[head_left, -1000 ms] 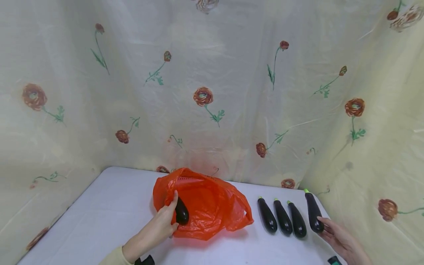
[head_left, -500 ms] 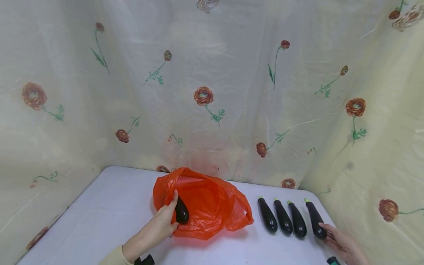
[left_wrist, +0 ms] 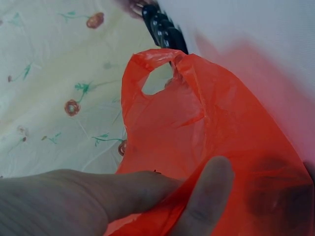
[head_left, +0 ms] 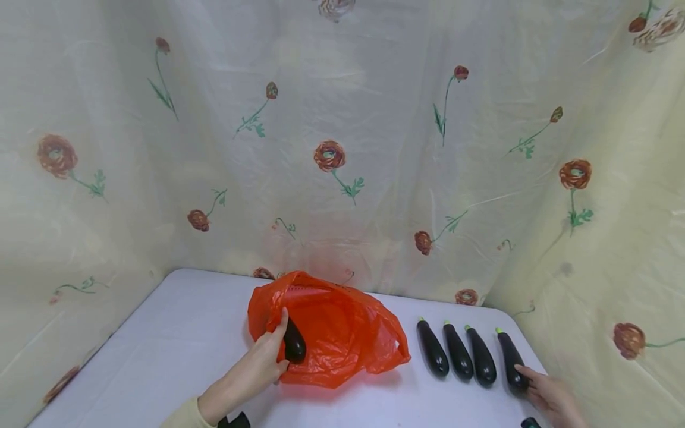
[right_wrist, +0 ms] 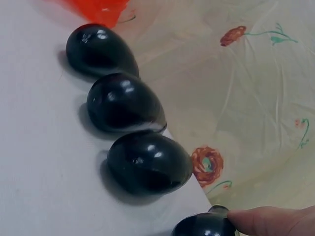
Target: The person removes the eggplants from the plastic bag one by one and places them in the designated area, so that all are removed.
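Observation:
An orange-red plastic bag (head_left: 342, 333) lies on the table with its mouth spread open. My left hand (head_left: 262, 359) pinches the bag's left rim; in the left wrist view the thumb (left_wrist: 209, 189) presses on the film. One dark eggplant (head_left: 295, 345) shows inside the bag mouth, partly hidden by that hand. At the right, my right hand (head_left: 551, 395) holds the thick lower end of the outermost eggplant (head_left: 511, 356), its green stem end pointing away. In the right wrist view only part of this eggplant (right_wrist: 204, 226) shows, next to a finger.
Three more eggplants (head_left: 454, 352) lie side by side between the bag and my right hand, stems toward the back. The white table (head_left: 160, 333) is bordered by a flowered curtain (head_left: 374, 178) at the back and on both sides.
My right hand has brought the outermost eggplant down toward the table's front, roughly in line with the other three. My left hand and the bag stay where they were.

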